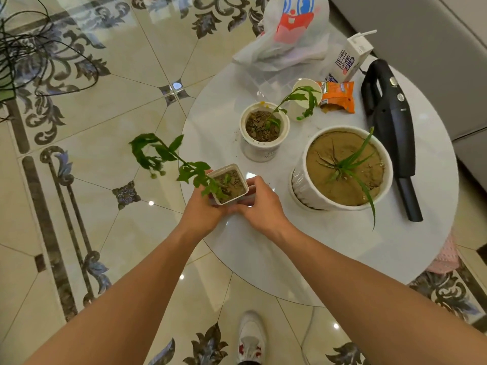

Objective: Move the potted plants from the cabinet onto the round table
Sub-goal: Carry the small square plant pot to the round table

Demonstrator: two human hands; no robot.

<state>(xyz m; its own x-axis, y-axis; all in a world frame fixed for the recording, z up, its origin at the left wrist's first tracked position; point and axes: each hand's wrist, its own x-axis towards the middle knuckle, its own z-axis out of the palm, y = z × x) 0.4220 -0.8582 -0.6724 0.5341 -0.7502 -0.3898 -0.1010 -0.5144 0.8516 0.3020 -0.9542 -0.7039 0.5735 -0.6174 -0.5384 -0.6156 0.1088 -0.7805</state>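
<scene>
A small square white pot [232,187] of brown soil carries a long green stem that arches out to the left past the table edge. My left hand [201,210] and my right hand [263,204] both grip it at the left rim of the round white table [290,259]. Whether its base touches the tabletop is hidden by my fingers. Two other pots stand on the table: a round white pot [263,146] with a leaning green sprig, and a large white pot [308,185] of dry cracked soil with thin green blades.
At the table's far side lie a white plastic bag [287,46], a milk carton [350,59], a paper cup [303,88] and an orange snack packet [340,97]. A black handheld vacuum [390,133] lies along the right side. Patterned floor tiles surround the table; my shoe [250,338] is below.
</scene>
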